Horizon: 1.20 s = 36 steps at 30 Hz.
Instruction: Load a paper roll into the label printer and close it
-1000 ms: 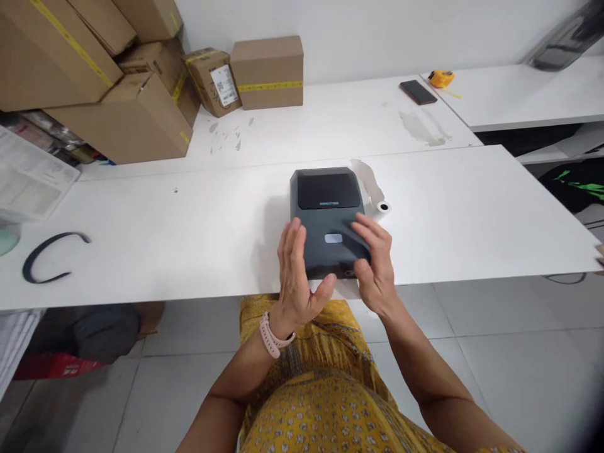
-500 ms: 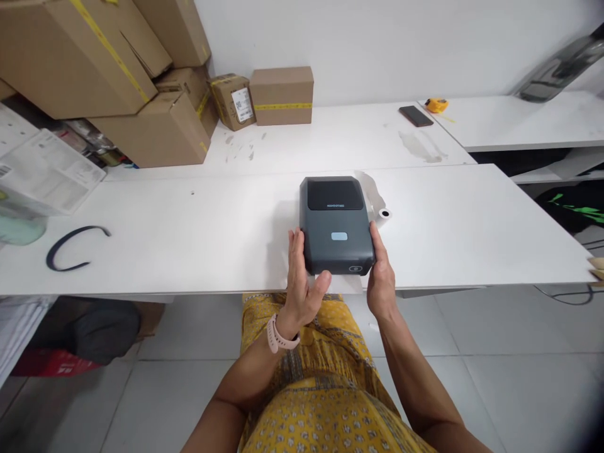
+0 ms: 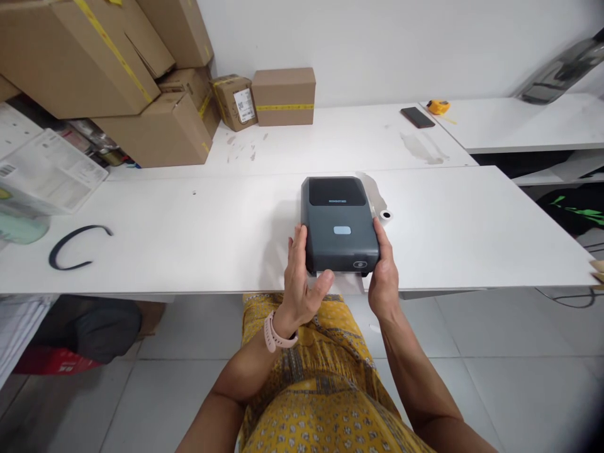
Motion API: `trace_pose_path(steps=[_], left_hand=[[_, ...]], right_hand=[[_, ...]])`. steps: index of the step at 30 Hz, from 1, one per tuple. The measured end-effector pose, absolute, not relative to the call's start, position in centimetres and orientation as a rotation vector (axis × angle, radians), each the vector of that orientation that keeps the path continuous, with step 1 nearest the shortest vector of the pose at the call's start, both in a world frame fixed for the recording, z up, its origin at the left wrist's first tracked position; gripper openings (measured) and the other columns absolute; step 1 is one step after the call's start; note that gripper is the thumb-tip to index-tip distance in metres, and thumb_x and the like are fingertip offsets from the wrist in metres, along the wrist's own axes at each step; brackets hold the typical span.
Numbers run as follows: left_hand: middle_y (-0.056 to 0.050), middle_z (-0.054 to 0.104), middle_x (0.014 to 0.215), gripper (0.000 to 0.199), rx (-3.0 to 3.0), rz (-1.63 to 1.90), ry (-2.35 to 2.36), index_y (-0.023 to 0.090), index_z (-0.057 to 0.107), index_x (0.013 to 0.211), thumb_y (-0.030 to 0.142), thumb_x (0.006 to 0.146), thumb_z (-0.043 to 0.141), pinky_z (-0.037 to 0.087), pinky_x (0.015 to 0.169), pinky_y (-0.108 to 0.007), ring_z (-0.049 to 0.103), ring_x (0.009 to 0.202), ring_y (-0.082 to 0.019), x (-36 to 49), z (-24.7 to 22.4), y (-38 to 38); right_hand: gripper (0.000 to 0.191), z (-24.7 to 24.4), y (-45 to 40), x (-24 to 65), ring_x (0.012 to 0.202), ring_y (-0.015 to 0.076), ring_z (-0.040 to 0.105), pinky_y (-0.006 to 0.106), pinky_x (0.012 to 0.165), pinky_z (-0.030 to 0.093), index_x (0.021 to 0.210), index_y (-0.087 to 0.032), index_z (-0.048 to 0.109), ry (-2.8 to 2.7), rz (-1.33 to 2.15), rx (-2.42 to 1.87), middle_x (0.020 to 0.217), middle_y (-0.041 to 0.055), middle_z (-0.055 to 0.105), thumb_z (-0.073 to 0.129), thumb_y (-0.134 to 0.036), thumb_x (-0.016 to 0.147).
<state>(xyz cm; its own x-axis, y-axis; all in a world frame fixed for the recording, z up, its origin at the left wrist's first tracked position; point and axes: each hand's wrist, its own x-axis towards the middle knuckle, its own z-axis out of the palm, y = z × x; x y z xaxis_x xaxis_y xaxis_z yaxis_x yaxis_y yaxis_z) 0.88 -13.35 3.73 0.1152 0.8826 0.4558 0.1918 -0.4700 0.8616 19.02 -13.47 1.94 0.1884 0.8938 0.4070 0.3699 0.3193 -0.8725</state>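
Observation:
A dark grey label printer (image 3: 341,220) with a black window on top and a pale blue button stands between my hands near the table's front edge. My left hand (image 3: 302,270) presses its fingers along the printer's left side, the thumb at the front lower edge. On the opposite side my right hand (image 3: 384,270) grips the right front corner, its thumb hidden. The printer's front looks slightly raised. Some white paper (image 3: 342,280) shows under the front. Just right of the printer lies a small white paper roll (image 3: 385,216).
Cardboard boxes (image 3: 155,129) are stacked at the back left, with a smaller box (image 3: 285,97) by the wall. A black headband (image 3: 59,245) lies at the left of the white table (image 3: 226,233). A phone (image 3: 417,117) and a yellow tape measure (image 3: 438,107) are at the back right.
The printer's front end has risen a little and shifted slightly right between my hands. My right hand has moved slightly up with it. The view has shifted a little.

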Motion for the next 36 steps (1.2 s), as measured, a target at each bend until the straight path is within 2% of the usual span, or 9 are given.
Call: trace_pose_path(steps=[4,9,16,19,21,24,30,33,36], left_hand=[[-0.007,0.041,0.171,0.069,1.638,1.536,0.881,0.033,0.038,0.162,0.06,0.101,0.053,0.023,0.135,-0.053,0.033,0.161,-0.033,0.1,6.3,-10.2],[-0.01,0.071,0.138,0.061,1.355,1.693,0.809,0.027,0.055,0.147,0.066,0.1,0.054,0.038,0.127,-0.052,0.061,0.141,-0.031,-0.9,7.4,-4.7],[-0.015,0.065,0.146,0.053,1.253,1.462,1.143,0.025,0.058,0.137,0.052,0.093,0.07,0.047,0.119,-0.049,0.061,0.14,-0.029,-0.2,2.0,-5.8],[-0.013,0.061,0.152,0.05,1.304,1.407,1.134,0.025,0.057,0.139,0.047,0.095,0.067,0.047,0.118,-0.045,0.056,0.143,-0.029,0.1,1.1,-6.6],[-0.013,0.06,0.152,0.051,1.316,1.376,1.124,0.024,0.056,0.139,0.046,0.094,0.067,0.047,0.117,-0.043,0.055,0.144,-0.029,0.1,1.0,-6.6],[-0.014,0.059,0.153,0.057,1.277,1.318,1.103,0.021,0.055,0.141,0.047,0.092,0.068,0.047,0.117,-0.042,0.054,0.144,-0.029,-0.1,0.8,-6.2],[-0.017,0.057,0.154,0.069,1.229,1.283,1.052,0.019,0.053,0.142,0.053,0.086,0.073,0.046,0.118,-0.043,0.053,0.144,-0.031,-0.3,0.3,-5.8],[-0.017,0.057,0.155,0.068,1.169,1.273,0.996,0.018,0.053,0.142,0.05,0.086,0.074,0.046,0.117,-0.043,0.055,0.143,-0.03,-0.4,0.1,-5.8],[-0.014,0.058,0.154,0.063,1.154,1.254,0.982,0.02,0.054,0.143,0.049,0.089,0.071,0.046,0.117,-0.042,0.056,0.142,-0.029,-0.5,0.0,-5.9]], right_hand=[[0.074,5.9,-11.3,19.8,0.156,0.0358,0.039,0.064,0.127,0.033,0.163,-0.038,0.034,-1.544,0.342,-1.232,0.167,0.0044,0.042,0.019,-0.076,0.101],[0.073,11.6,-4.4,20.3,0.152,0.0351,0.043,0.064,0.127,0.032,0.158,-0.036,0.036,-1.607,0.065,-1.108,0.162,0.0062,0.047,0.013,-0.075,0.102],[0.08,16.8,4.8,20.6,0.127,0.0301,0.062,0.055,0.116,0.044,0.153,-0.031,0.04,-1.571,0.11,-1.177,0.129,0.0105,0.069,0.017,-0.082,0.097],[0.072,18.0,7.4,20.8,0.13,0.0259,0.062,0.046,0.116,0.046,0.143,-0.038,0.05,-1.556,0.101,-1.195,0.14,0.0047,0.067,0.023,-0.084,0.095],[0.074,18.6,8.7,20.8,0.138,0.0211,0.058,0.041,0.12,0.043,0.143,-0.031,0.051,-1.576,0.133,-1.228,0.149,0.0037,0.062,0.025,-0.082,0.097],[0.076,19.4,9.8,20.9,0.144,0.0178,0.053,0.035,0.122,0.037,0.149,-0.015,0.045,-1.609,0.237,-1.33,0.155,0.008,0.058,0.025,-0.072,0.102],[0.074,19.2,8.2,21.5,0.156,0.0205,0.039,0.037,0.128,0.031,0.162,-0.01,0.026,-1.682,0.225,-1.315,0.171,0.0123,0.037,0.038,-0.059,0.107],[0.065,17.0,5.0,21.1,0.139,0.0202,0.057,0.039,0.115,0.049,0.154,-0.02,0.044,-1.614,-0.124,-1.112,0.155,0.0091,0.055,0.043,-0.063,0.105],[0.049,13.6,2.0,20.5,0.106,0.0231,0.071,0.045,0.1,0.058,0.12,-0.025,0.07,-1.648,-0.12,-1.052,0.117,0.0082,0.075,0.037,-0.06,0.107]])
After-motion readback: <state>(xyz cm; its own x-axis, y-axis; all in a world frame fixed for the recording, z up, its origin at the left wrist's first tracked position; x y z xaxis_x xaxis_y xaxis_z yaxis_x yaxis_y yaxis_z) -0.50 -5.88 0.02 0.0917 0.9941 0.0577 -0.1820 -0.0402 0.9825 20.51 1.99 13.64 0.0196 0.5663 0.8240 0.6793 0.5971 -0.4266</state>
